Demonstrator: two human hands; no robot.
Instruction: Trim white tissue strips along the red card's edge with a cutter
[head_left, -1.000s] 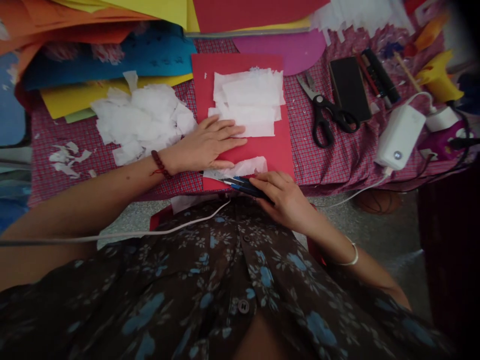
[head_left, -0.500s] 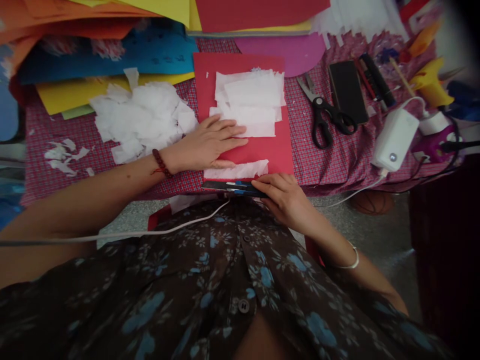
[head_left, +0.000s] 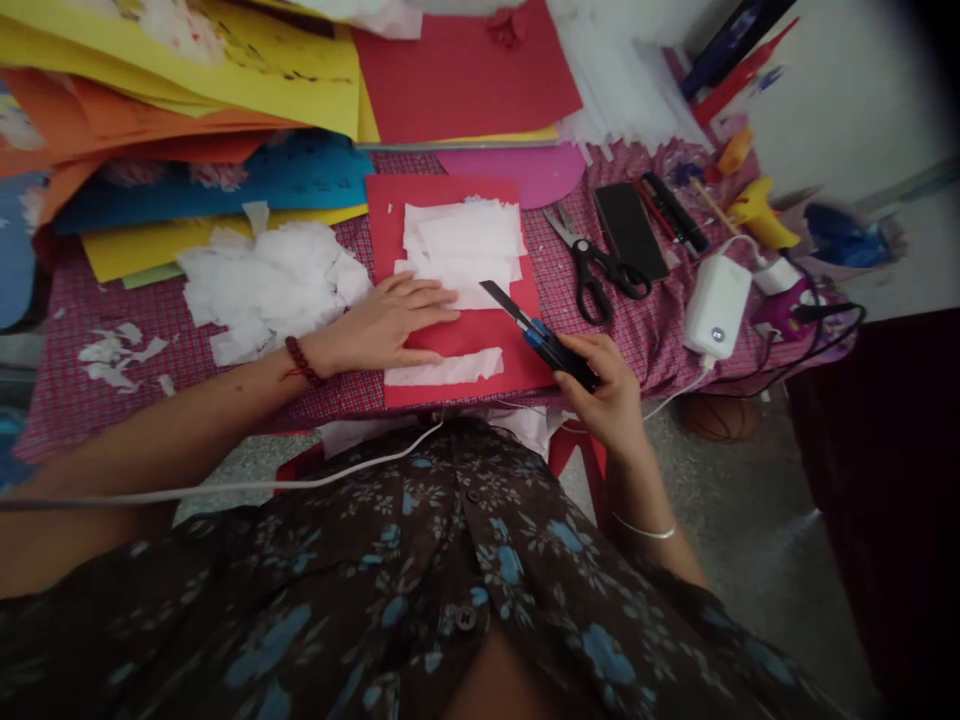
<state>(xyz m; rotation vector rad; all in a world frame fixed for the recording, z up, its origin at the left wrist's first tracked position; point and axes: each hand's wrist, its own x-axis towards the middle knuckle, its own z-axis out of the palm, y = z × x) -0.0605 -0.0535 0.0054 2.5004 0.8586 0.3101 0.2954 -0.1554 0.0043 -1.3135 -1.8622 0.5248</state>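
My left hand (head_left: 390, 318) lies flat with fingers spread on a red sheet (head_left: 480, 335), its fingertips at the lower edge of some overlapping white paper pieces (head_left: 465, 240). A narrow white paper strip (head_left: 446, 368) lies along the sheet's near edge, just below my left thumb. In my right hand (head_left: 604, 385) is a black and blue utility knife (head_left: 559, 352), its blade out and pointing up and left, over the red sheet. To the left of the sheet sits a heap of white paper pieces (head_left: 274, 285).
Scissors (head_left: 596, 265) and a black phone (head_left: 631, 230) lie right of the sheet, with markers (head_left: 675, 212) beyond. A white power bank (head_left: 718, 308) trails a cable. Coloured paper stacks (head_left: 285, 85) fill the back. Paper scraps (head_left: 116, 355) lie at left.
My right hand has lifted the utility knife from the near edge of the table up and right, and the blade has turned to point away from me. My left hand stays flat. The view has shifted.
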